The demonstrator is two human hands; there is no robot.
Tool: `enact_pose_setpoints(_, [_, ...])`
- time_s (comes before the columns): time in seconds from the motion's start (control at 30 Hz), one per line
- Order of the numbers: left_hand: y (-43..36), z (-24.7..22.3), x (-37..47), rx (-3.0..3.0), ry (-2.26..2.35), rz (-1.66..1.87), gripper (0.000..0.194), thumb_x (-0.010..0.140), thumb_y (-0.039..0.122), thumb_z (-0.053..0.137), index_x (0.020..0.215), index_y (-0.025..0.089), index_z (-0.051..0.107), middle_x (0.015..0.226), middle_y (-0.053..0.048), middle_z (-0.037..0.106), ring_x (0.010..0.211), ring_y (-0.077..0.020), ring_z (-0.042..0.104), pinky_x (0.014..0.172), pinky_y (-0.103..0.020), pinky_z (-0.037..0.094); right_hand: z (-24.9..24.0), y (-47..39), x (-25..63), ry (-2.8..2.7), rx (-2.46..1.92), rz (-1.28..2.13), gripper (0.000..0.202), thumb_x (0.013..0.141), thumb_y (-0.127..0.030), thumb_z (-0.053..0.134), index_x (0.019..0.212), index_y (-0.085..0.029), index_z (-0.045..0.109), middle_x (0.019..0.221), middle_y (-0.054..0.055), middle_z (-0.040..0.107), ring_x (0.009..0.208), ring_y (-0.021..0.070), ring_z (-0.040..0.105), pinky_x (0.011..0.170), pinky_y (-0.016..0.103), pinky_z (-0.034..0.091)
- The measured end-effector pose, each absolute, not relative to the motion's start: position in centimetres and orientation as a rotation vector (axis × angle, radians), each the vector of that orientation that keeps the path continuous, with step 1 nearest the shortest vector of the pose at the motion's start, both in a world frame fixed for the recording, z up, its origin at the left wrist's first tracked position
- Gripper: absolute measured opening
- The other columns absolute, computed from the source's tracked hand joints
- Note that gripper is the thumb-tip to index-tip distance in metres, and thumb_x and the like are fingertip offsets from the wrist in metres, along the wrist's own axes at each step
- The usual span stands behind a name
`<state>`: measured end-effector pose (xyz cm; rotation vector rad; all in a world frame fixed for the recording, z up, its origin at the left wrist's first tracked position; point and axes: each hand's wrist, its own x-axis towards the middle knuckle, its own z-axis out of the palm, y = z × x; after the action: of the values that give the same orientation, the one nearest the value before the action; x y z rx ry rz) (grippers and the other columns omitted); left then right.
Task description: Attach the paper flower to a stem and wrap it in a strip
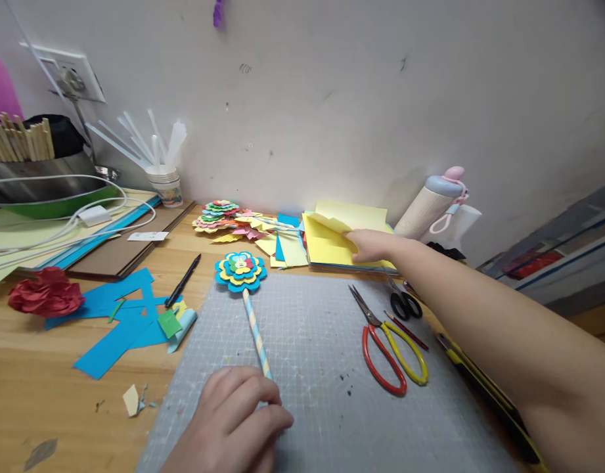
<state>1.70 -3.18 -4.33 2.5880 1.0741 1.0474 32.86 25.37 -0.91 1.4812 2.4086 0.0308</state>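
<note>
My left hand (238, 417) is curled round the lower end of a blue-and-cream striped stem (254, 332). The stem carries a layered paper flower (240, 271) in blue, yellow, red and green, lying on the grey cutting mat (307, 348). At the back of the table, my right hand (368, 244) has its fingers on the edge of a yellow paper sheet (326, 242), which lifts and bends off a paper stack; the fingertips are partly hidden behind it. Red-and-yellow-handled scissors (391, 351) lie on the mat beneath my right forearm.
Black-handled scissors (405, 305), a pencil (405, 330) and a yellow-black cutter (484, 394) lie at the right. Other paper flowers (221, 217) are heaped at the back. Blue paper scraps (119, 328), a black pen (182, 281) and crumpled red paper (46, 291) lie left. A bottle (425, 203) leans against the wall.
</note>
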Motion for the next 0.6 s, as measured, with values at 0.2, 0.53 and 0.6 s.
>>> enact_pose_setpoints(0.2, [-3.13, -4.28, 1.71, 2.596, 1.062, 1.02, 0.025, 0.081, 0.006, 0.042, 0.092, 0.023, 0.058, 0.086, -0.002, 0.064, 0.083, -0.0181, 0.057, 0.075, -0.031, 0.047, -1.11, 25.15, 32.63, 2.402, 1.495, 0.028, 0.03, 0.093, -0.032, 0.056, 0.119, -0.018, 0.057, 0.121, 0.009, 0.058, 0.1, 0.0213, 0.061, 0.083, 0.041, 0.052])
enact_pose_setpoints(0.53, [-3.21, -4.55, 1.84, 2.584, 1.088, 1.062, 0.026, 0.082, 0.006, 0.041, 0.091, 0.024, 0.058, 0.085, -0.002, 0.063, 0.081, -0.0179, 0.057, 0.074, -0.03, 0.047, -1.17, 24.97, 32.94, 2.456, 1.606, 0.104, 0.031, 0.093, -0.032, 0.056, 0.12, -0.018, 0.056, 0.122, 0.009, 0.058, 0.1, 0.0216, 0.061, 0.084, 0.042, 0.052])
enact_pose_setpoints(0.6, [-3.21, -4.56, 1.84, 2.583, 1.08, 1.056, 0.026, 0.082, 0.006, 0.041, 0.09, 0.024, 0.058, 0.084, -0.002, 0.063, 0.081, -0.0179, 0.057, 0.073, -0.03, 0.047, -1.13, 25.08, 32.88, 2.457, 1.603, 0.09, 0.03, 0.093, -0.032, 0.056, 0.12, -0.018, 0.056, 0.122, 0.009, 0.058, 0.1, 0.0215, 0.061, 0.084, 0.042, 0.052])
